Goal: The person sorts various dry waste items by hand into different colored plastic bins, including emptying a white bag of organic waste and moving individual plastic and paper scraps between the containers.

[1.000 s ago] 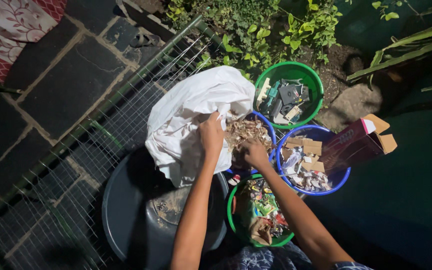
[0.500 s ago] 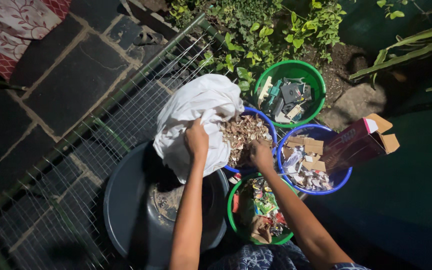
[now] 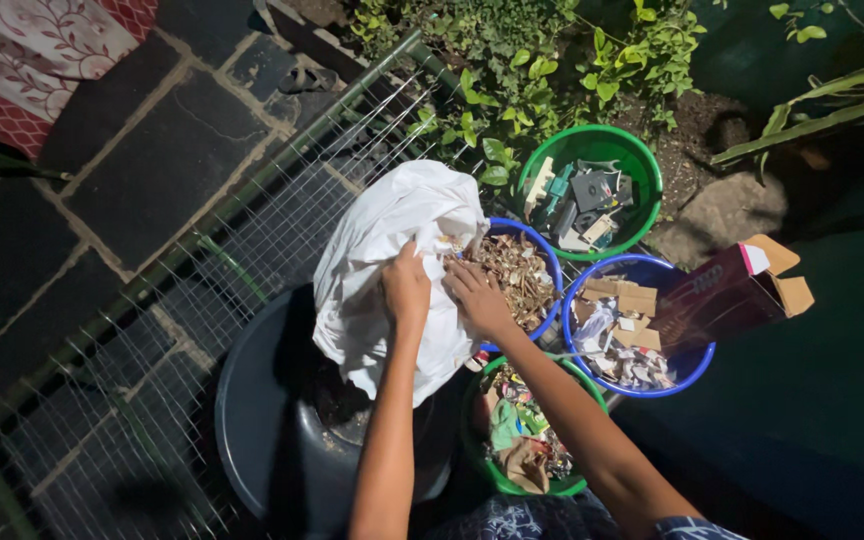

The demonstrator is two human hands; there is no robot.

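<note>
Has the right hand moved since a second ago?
Yes. The right hand has shifted left from the brown-scrap blue bucket to the white bag.

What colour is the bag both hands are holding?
White, seen clearly in the head view: the bag.

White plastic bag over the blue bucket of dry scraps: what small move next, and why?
Probably tip the white plastic bag a little further toward the blue bucket of dry brown scraps. Both the left hand and right hand grip its mouth at the bucket's rim, and the bag looks bulky.
</note>
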